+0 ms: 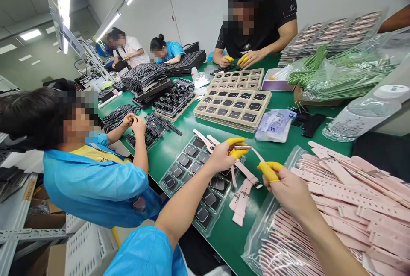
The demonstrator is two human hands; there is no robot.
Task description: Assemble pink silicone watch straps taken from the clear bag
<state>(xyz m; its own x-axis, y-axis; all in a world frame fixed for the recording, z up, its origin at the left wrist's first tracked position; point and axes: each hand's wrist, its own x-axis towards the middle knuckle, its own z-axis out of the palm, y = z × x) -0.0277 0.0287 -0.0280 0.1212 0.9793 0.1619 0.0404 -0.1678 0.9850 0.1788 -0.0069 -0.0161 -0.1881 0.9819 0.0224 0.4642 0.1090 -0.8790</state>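
Note:
Yellow finger cots cover fingertips on both of my hands. My left hand [224,155] pinches a thin smartwatch body [243,147], seen nearly edge-on. A pale pink watch strap [257,154] runs from the watch's right end down to my right hand [282,178], whose fingers are closed on it. Whether strap and watch are joined is too small to tell. Beneath my left hand lies a clear tray [175,185] of square watch bodies, with pink-strapped watches [206,140] across its far edge. Loose pink straps [242,201] rest between the tray and a plastic bag [256,242] of many more straps [349,199].
Beige trays [230,111] of watch bodies, a white-purple packet [275,125], a clear bottle [365,113] and green straps [346,73] stand farther back. A co-worker in blue [99,182] sits close on the left, handling black straps. Another person in black [256,32] works opposite.

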